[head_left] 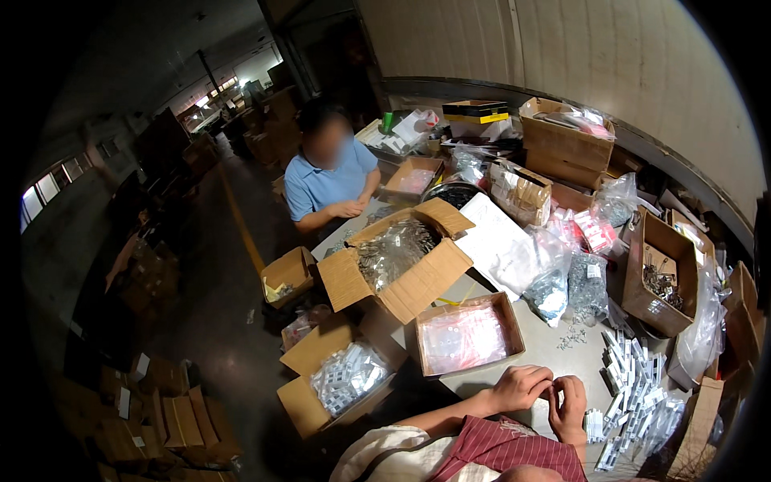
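My left hand (pixel 520 389) and my right hand (pixel 568 408) meet over the near edge of the table. Both have their fingers bent and pinched close together; whatever lies between the fingertips is too small and hidden to name. Just right of my right hand spreads a pile of white and grey rectangular pieces (pixel 634 377), with a clear plastic bag (pixel 665 426) beside it. Beyond my hands, small loose metal parts (pixel 573 337) lie scattered on the table (pixel 590 363). A shallow cardboard box (pixel 515 328) holding clear plastic bags sits ahead of my left hand.
An open carton (pixel 434 289) of metal parts stands farther off. Lower left, another carton (pixel 303 406) holds bagged pieces. Bagged parts (pixel 588 287) and a box (pixel 687 261) of metal pieces crowd the right. Across the table sits a person in a blue shirt (pixel 333 186).
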Demonstrator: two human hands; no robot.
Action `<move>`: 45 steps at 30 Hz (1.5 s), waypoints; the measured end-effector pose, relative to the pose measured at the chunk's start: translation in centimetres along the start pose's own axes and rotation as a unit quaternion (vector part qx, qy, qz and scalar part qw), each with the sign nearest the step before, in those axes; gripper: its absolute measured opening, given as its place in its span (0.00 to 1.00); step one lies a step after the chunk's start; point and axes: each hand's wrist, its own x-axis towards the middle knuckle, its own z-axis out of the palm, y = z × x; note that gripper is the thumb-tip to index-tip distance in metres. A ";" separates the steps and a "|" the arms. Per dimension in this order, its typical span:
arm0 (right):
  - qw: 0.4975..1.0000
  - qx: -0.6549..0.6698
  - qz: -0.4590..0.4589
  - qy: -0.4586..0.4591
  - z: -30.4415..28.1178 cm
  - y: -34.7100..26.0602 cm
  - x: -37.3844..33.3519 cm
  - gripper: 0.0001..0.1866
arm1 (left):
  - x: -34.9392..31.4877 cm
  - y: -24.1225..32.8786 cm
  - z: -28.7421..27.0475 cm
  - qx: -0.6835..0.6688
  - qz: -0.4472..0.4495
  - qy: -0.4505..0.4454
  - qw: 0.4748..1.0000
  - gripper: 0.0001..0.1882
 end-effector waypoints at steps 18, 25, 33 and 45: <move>0.996 -0.017 -0.058 -0.063 0.0 0.6 -0.1 0.10 | -2.1 -3.4 1.1 0.023 0.004 -0.021 1.000 0.05; 0.995 -0.014 -0.045 -0.086 0.0 1.1 -0.2 0.10 | -1.6 -3.0 0.5 -0.013 -0.028 -0.019 0.999 0.06; 0.990 0.017 0.032 -0.134 -1.4 0.0 -0.8 0.08 | -2.6 -4.9 1.8 0.010 -0.021 -0.027 0.999 0.05; 0.956 0.189 0.193 -0.119 -1.2 -1.0 -0.4 0.04 | -2.5 -3.7 0.1 -0.114 -0.179 -0.011 0.977 0.11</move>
